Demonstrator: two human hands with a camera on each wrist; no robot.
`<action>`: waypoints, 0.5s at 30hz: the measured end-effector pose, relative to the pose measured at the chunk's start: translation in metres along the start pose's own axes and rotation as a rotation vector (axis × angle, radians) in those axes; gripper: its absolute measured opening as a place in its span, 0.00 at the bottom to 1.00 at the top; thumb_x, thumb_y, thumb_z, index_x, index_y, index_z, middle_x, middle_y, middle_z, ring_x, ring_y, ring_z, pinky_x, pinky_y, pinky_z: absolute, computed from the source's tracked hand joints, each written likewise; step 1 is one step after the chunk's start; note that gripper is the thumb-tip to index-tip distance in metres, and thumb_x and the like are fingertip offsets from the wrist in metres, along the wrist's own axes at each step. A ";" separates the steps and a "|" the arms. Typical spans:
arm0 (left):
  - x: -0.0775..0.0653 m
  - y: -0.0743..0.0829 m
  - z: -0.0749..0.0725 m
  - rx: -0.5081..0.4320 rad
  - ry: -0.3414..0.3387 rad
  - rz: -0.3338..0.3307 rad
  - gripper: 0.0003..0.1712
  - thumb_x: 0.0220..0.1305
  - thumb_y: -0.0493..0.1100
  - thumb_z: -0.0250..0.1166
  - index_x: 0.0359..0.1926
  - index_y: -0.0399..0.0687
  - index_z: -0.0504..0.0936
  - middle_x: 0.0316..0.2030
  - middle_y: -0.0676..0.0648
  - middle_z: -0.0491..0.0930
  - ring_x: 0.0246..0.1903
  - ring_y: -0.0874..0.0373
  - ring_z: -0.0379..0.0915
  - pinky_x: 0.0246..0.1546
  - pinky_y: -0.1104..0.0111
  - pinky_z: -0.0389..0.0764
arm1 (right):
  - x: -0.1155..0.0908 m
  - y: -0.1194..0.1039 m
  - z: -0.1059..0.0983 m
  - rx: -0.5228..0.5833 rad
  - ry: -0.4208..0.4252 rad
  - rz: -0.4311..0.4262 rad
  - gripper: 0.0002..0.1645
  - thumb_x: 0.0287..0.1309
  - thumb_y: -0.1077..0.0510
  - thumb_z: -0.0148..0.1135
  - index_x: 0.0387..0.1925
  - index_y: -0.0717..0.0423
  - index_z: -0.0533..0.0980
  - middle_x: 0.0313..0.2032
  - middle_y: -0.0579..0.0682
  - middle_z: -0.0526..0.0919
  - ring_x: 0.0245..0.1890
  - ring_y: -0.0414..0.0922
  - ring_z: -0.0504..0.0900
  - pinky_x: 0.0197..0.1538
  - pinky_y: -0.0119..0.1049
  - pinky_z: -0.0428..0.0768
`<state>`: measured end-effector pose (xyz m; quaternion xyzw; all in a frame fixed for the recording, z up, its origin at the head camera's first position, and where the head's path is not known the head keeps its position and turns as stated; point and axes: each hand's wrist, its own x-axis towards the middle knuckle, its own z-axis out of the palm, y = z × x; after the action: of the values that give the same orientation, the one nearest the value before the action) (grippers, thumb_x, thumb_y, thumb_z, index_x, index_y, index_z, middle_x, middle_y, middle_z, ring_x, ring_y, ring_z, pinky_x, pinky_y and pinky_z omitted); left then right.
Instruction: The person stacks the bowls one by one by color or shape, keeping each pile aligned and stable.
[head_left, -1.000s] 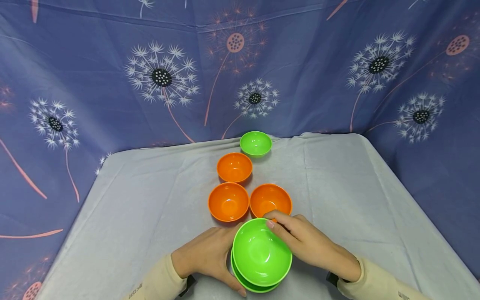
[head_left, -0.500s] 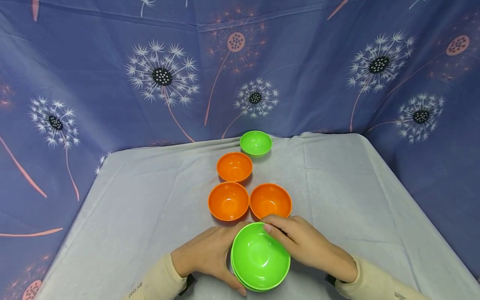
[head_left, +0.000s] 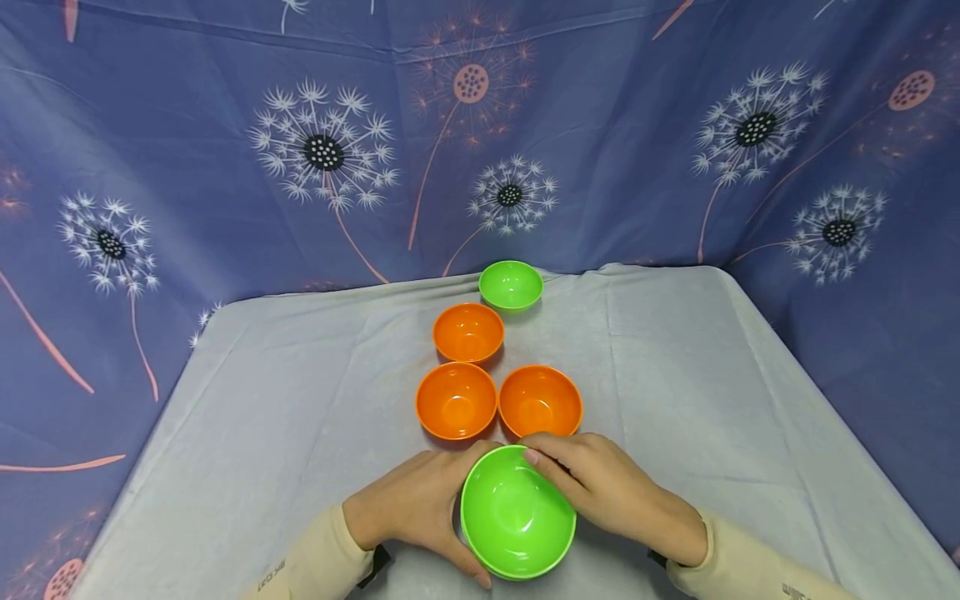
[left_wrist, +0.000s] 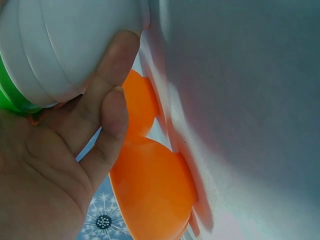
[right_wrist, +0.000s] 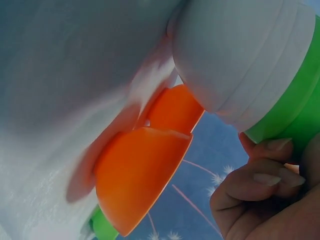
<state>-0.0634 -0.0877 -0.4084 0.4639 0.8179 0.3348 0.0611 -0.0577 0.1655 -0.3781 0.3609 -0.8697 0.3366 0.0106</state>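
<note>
A green bowl [head_left: 517, 517] tops a nested stack at the table's near edge. Under it, the wrist views show a second green rim and white bowls [left_wrist: 70, 40], hidden from above. My left hand [head_left: 420, 504] holds the stack from the left, its fingers round the white bowls in the left wrist view. From the right, my right hand [head_left: 618, 492] grips the top green bowl, thumb over the rim and curled fingers [right_wrist: 255, 185] against its outside. Just beyond stand two orange bowls, one left [head_left: 457, 402] and one right [head_left: 540, 402].
Behind the left orange bowl stands another orange bowl [head_left: 468, 332]. Farther back, a smaller-looking green bowl [head_left: 511, 286] sits near the table's rear edge. A pale grey cloth [head_left: 697, 375] covers the table, and a blue dandelion-print curtain [head_left: 600, 125] hangs behind and at both sides.
The top green bowl has lowered and shifted slightly left, settling into the green bowl below, which it now covers from above. My right hand moved with it; my left hand stayed put.
</note>
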 end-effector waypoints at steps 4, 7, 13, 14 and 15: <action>0.001 -0.001 0.000 -0.002 -0.001 0.002 0.64 0.27 0.77 0.72 0.67 0.66 0.56 0.54 0.66 0.69 0.48 0.73 0.68 0.49 0.73 0.74 | -0.001 -0.001 0.001 -0.043 0.008 0.015 0.09 0.72 0.49 0.48 0.45 0.34 0.76 0.32 0.27 0.77 0.28 0.28 0.74 0.32 0.30 0.78; 0.001 -0.001 0.000 -0.006 -0.002 -0.002 0.64 0.26 0.77 0.72 0.67 0.67 0.57 0.54 0.66 0.69 0.48 0.73 0.68 0.48 0.73 0.74 | -0.001 0.000 0.002 -0.061 0.010 0.015 0.09 0.72 0.48 0.49 0.45 0.34 0.76 0.31 0.27 0.76 0.27 0.29 0.73 0.31 0.29 0.77; 0.002 -0.001 0.000 -0.012 0.001 0.002 0.64 0.24 0.77 0.73 0.66 0.66 0.57 0.53 0.66 0.69 0.47 0.73 0.68 0.48 0.74 0.74 | -0.002 -0.001 0.002 -0.110 0.008 0.012 0.08 0.72 0.48 0.48 0.41 0.34 0.75 0.24 0.27 0.72 0.22 0.30 0.70 0.26 0.27 0.74; 0.003 -0.001 0.000 -0.012 0.002 0.001 0.64 0.24 0.77 0.73 0.66 0.66 0.58 0.53 0.66 0.69 0.47 0.73 0.68 0.47 0.74 0.74 | -0.002 -0.001 0.002 -0.122 0.006 0.010 0.07 0.72 0.48 0.48 0.40 0.35 0.74 0.22 0.27 0.70 0.21 0.30 0.69 0.24 0.26 0.72; 0.003 -0.001 0.000 -0.015 0.001 -0.001 0.64 0.24 0.77 0.73 0.66 0.66 0.58 0.53 0.66 0.69 0.47 0.73 0.68 0.47 0.74 0.74 | -0.001 -0.002 0.002 -0.135 0.004 0.005 0.07 0.72 0.48 0.49 0.38 0.35 0.74 0.20 0.28 0.68 0.19 0.30 0.68 0.22 0.26 0.71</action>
<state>-0.0652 -0.0858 -0.4086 0.4626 0.8157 0.3412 0.0645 -0.0552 0.1645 -0.3787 0.3564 -0.8913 0.2779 0.0357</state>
